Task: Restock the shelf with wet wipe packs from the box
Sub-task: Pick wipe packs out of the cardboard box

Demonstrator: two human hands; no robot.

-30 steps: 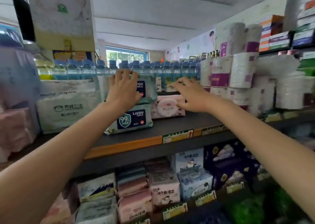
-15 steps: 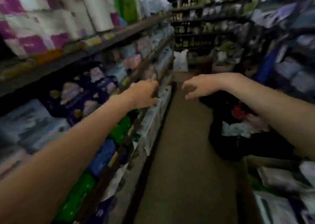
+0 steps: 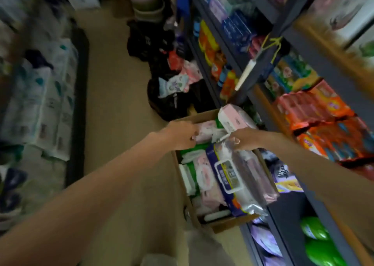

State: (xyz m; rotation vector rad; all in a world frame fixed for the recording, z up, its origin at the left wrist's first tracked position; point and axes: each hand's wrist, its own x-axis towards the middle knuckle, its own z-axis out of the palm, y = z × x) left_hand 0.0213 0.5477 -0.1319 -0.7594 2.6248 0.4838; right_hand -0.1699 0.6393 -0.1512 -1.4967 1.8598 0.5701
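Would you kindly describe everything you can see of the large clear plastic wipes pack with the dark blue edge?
The large clear plastic wipes pack with the dark blue edge looks glossy and soft, with a blue-bordered flip-lid label on its face. It lies tilted atop the other packs in the brown cardboard box on the floor, along the side nearest the shelving. The right hand grips its far end; the left hand is on a pink pack beyond.

box (image 3: 220,226) packed with packs, shelf (image 3: 261,79) tight right, floor (image 3: 113,95) open left

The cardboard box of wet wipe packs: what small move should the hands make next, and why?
Probably lift out one pack. Both hands are over the brown cardboard box; the right one seems to grip the clear-wrapped blue-edged wipe pack, though blur hides the left's hold.
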